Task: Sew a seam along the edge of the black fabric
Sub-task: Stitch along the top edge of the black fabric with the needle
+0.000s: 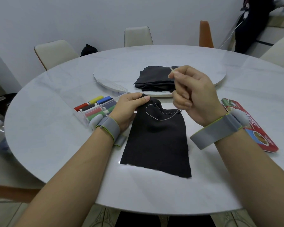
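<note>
Showing black fabric (pixel 156 145): top-edge stitches (pixel 168 113) pale, seemingly slanted.

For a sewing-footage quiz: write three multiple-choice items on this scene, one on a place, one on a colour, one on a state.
1. The thread spool box lies where from the black fabric? A) left B) right C) on it
2. The stitching thread is: A) red B) blue C) white
3. The left hand: A) lies flat B) pinches the fabric's top corner C) holds a spool

1 A: it sits past the fabric's left edge.
2 C: a pale loop on black.
3 B: thumb and fingers clamp the corner.
</note>
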Motion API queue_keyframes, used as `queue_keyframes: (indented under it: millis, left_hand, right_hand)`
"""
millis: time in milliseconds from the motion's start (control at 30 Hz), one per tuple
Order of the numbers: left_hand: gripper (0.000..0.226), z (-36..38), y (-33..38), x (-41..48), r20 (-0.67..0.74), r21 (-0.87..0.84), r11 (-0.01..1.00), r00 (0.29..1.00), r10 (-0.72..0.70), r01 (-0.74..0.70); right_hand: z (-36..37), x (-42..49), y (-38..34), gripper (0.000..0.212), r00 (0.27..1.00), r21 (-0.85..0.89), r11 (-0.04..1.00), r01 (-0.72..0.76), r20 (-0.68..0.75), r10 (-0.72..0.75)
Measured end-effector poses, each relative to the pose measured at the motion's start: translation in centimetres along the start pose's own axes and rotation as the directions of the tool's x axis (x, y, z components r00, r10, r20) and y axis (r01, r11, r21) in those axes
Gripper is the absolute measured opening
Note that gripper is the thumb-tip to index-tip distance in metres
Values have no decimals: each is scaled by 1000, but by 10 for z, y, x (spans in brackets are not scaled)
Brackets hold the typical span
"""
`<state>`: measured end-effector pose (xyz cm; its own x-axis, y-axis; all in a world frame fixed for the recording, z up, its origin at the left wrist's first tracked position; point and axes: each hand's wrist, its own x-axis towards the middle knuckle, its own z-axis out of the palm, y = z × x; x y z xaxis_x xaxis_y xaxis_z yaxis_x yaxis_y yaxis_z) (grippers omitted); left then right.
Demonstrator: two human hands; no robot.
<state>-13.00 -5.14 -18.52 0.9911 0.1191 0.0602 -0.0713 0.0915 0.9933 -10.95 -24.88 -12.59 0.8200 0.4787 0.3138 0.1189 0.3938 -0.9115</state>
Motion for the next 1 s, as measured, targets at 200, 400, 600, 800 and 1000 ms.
queue_keyframes:
  millis: [200, 400, 600, 800, 1000]
  left_hand:
    - [11, 0, -1, -1, 6, -10, 1000, 1000, 19, -19]
    - [12, 1, 1, -2, 14, 0, 1000, 1000, 0, 0]
    - [14, 0, 3, -2, 34, -6, 1000, 999, -10, 10]
    - [14, 2, 3, -5, 45, 0, 1000, 999, -5, 5]
    - [16, 0, 3, -4, 32, 4, 1000, 999, -12, 12]
  right_hand:
    - [0, -5, 12, 15, 924, -563, 795, -226, 135, 358]
    - [-3, -1, 18, 16, 944, -711, 659, -247, -23, 329]
    - [-10, 2, 26, 12, 978, -692, 704, -160, -15, 208]
    - [-13, 4, 35, 10, 967, -663, 732, -159, 46, 252]
    - [-13, 5, 38, 16, 967, -674, 729, -117, 90, 238]
